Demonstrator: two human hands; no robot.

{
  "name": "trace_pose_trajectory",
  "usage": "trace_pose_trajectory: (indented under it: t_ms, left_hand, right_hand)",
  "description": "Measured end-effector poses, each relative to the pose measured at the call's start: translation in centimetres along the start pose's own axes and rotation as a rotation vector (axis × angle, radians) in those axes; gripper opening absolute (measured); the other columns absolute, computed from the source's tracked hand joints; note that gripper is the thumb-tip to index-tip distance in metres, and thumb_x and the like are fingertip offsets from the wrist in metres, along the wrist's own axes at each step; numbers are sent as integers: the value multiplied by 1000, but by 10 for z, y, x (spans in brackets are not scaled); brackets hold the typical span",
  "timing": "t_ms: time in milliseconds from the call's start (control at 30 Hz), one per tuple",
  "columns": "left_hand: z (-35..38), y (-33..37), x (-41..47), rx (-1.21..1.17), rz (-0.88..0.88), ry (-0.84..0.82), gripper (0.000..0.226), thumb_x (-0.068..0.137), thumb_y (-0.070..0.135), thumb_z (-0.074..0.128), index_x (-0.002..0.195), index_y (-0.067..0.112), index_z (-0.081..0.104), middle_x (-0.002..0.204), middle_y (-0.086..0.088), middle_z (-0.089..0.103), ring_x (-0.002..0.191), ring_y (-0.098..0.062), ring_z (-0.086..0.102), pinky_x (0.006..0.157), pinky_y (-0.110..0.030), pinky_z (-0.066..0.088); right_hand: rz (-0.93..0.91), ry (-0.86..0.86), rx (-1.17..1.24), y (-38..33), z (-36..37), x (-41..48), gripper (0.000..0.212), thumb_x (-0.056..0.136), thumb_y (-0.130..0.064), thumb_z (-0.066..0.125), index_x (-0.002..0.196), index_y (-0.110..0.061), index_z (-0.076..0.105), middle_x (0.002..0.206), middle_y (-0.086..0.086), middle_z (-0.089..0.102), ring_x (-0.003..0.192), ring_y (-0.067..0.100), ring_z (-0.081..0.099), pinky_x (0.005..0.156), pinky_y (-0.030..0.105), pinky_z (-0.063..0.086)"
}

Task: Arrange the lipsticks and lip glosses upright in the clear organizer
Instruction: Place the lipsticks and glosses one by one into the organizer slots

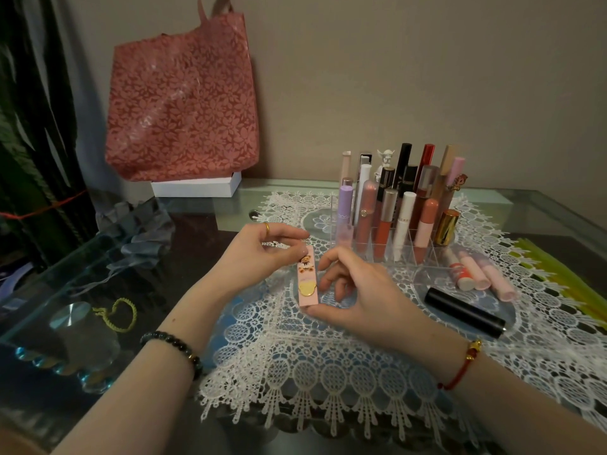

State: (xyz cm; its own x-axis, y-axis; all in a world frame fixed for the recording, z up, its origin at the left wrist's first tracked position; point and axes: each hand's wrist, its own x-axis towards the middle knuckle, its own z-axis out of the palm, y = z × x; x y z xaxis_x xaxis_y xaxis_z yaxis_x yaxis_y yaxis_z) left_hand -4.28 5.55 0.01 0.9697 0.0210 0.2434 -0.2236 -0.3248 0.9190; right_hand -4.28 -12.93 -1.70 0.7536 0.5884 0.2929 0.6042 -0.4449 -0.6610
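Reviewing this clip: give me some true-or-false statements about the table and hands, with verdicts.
1. The left hand and the right hand both hold the pink lipstick. True.
2. Every tube is already in the clear organizer. False: a black tube and three pink tubes lie on the lace mat.
3. The red bag lies flat on the table. False: it stands upright by the wall.
4. The organizer holds many upright tubes. True.

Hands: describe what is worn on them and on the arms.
The left hand wears a gold ring, with a dark beaded bracelet at the wrist. The right hand has a red cord bracelet with gold beads at the wrist. No sleeves show.
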Motion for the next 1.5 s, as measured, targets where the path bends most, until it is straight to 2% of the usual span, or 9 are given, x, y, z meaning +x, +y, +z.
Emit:
trace_pose_trajectory:
  t_ms: [167,333,500,600,800,933,1233,1400,1500]
  left_hand:
    - [6,7,-1,-247,53,-11,28,71,4,70,94,21,68,84,5,72,76,-10,68,67,-16,51]
    - [9,11,-1,-375,114,31,33,59,17,73,91,26,70,81,8,70,76,-7,67,69,-15,50]
    - [17,15,-4,-400,231,22,32,61,14,72,89,28,71,81,8,70,78,-4,66,68,-14,50]
    - [26,18,-6,-389,302,41,32,61,13,73,89,27,69,83,8,71,80,-4,66,70,-13,50]
    - [35,22,-4,-269,363,246,33,66,25,68,98,26,61,95,12,67,92,-2,63,76,-15,48]
    - [33,12,-2,82,262,345,33,75,32,68,106,36,56,109,18,60,102,-2,56,84,-19,44]
    - [45,-3,-2,441,138,113,59,73,39,68,126,22,49,121,12,55,106,3,46,95,-18,31]
    - [48,-6,0,420,56,13,57,73,35,70,125,22,51,118,9,60,110,-3,53,101,-34,41]
    - [48,-9,1,383,34,4,57,73,33,70,126,22,50,115,9,62,107,-2,55,94,-28,46]
  right_hand:
    - [23,46,88,0,-1,0,45,60,-49,71,93,-45,40,84,-14,59,73,0,55,67,22,51]
    - [18,51,253,-6,-6,1,47,61,-39,76,93,-42,42,86,-11,64,73,4,59,72,25,51]
    - [13,125,480,-10,-11,3,33,71,-24,73,90,-27,46,77,-12,66,67,9,56,63,21,48]
    - [40,200,539,-11,-15,5,34,73,-13,72,93,-18,45,80,-1,67,68,16,56,64,26,51]
    - [-5,306,480,-15,-32,8,38,73,-8,69,94,-26,43,83,-3,67,70,2,64,65,15,52]
    - [-33,450,392,-11,-51,11,46,73,-7,69,94,-36,41,82,-4,66,71,2,63,65,13,50]
    - [-39,484,215,13,-56,15,52,72,-6,70,96,-42,41,81,-10,61,73,-2,61,66,9,49]
    - [-11,464,179,21,-49,18,49,73,-9,70,104,-34,41,88,-4,62,79,6,61,73,19,53]
    - [-9,453,180,23,-46,20,47,74,-11,70,102,-36,41,90,-4,61,81,6,61,73,15,52]
